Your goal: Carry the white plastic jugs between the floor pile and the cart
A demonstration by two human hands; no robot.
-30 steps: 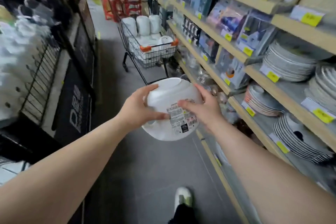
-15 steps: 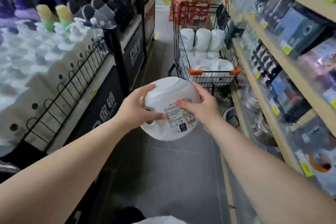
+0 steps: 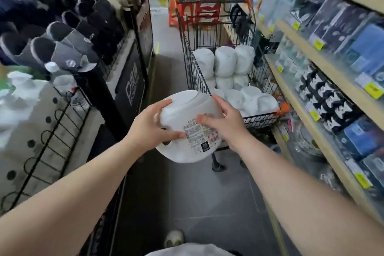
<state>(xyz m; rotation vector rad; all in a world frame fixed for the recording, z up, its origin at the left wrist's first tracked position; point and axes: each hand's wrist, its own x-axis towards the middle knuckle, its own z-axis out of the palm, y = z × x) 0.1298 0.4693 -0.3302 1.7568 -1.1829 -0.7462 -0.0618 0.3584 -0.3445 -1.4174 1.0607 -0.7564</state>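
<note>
The left hand (image 3: 148,129) clasps the white bowl (image 3: 188,124) on its left side, fingers curled around it. The bowl sits tilted, its base facing up and away, just short of the cart (image 3: 218,64) ahead. The right hand (image 3: 225,123) grips its right side, equally near.

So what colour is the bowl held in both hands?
White, with a printed label on the bowl; the head view shows it.
</note>
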